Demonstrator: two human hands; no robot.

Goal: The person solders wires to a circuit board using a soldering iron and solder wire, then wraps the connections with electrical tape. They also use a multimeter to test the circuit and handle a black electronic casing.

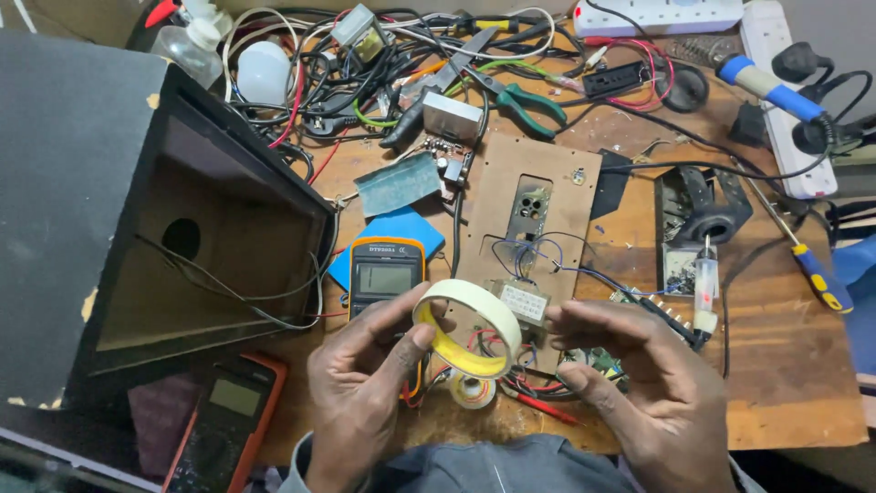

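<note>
tape roll pinched by left hand fingers; right hand fingers open beside it, near open speaker box.

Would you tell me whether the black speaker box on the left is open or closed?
Open: the speaker box shows its bare inside, with loose wires trailing out.

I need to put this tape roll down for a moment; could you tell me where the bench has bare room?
Bare wood lies at the front right of the bench, between the syringe and the blue-handled screwdriver. The far edge is crowded with tangled wires and pliers.
</note>
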